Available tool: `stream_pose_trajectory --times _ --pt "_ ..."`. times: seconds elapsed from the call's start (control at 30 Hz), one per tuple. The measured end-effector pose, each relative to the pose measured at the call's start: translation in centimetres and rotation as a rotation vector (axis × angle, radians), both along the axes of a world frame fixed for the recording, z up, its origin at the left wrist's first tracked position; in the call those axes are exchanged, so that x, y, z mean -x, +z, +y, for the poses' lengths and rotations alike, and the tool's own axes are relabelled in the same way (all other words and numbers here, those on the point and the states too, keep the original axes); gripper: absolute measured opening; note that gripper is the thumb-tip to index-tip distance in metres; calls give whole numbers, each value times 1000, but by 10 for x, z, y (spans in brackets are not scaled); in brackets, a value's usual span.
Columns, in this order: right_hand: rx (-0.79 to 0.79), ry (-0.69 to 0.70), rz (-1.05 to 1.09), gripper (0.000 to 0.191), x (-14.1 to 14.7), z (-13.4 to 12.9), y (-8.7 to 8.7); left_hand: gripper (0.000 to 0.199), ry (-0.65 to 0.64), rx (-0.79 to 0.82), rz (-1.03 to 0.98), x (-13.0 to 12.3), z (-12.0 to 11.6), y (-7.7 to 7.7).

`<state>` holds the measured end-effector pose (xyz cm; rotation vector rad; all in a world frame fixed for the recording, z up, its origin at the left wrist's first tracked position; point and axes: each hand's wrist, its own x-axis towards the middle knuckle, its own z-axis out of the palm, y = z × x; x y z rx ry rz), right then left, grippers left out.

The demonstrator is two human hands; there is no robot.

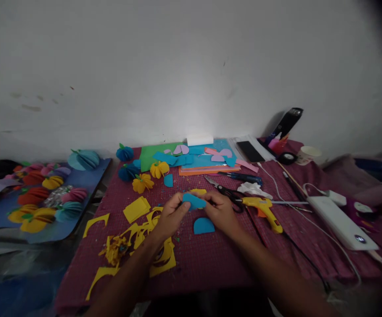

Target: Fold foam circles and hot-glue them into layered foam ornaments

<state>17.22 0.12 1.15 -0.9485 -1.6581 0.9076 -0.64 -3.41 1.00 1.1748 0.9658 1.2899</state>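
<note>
Between both hands, above the middle of the table, is a piece of blue craft paper (194, 201). My left hand (172, 213) pinches its left end, and my right hand (221, 212) grips its right end. Just below lies a blue half-circle (204, 225) with its curved side away from me. A smaller blue cut piece (168, 180) rests farther back. Yellow paper squares (137, 209) and yellow cut-out scraps (163, 259) lie left of my left hand. To the right of my right hand are dark-handled scissors (229, 192) and a yellow glue gun (264, 210).
Finished paper pumpkins (39, 219) cover a blue board (92, 193) on the left. Coloured sheets (207, 167) lie along the wall beside a phone (250, 151). A white power bank (343, 222) and its cable (329, 246) occupy the right side. A dark bottle (288, 122) leans at the back.
</note>
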Motion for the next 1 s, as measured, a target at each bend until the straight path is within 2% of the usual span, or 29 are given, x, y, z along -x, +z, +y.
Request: stream_pose_trajectory --times 0.1,0.33,0.5,0.63,0.77,0.87,0.93,1.0 --pt "-91 32 -99 17 -2 1 -1 30 4 25 -110 -1 1 3" --pt "-422 71 -374 19 -11 7 -8 34 -52 222 -384 -1 5 7" --pt "-443 80 -413 14 -14 9 -11 33 -88 275 -446 0 6 10" --pt "-416 19 -383 14 -15 11 -8 33 5 234 -373 4 11 4" --pt "-342 -36 -393 14 -33 18 3 30 92 129 -115 11 15 -6" --pt "-256 80 -485 18 -56 25 14 32 59 143 83 14 16 -9" --pt "-184 192 -558 27 -68 29 18 32 21 160 149 15 16 -10" --pt "-132 222 -607 36 -72 31 18 31 -8 173 194 15 16 -10"
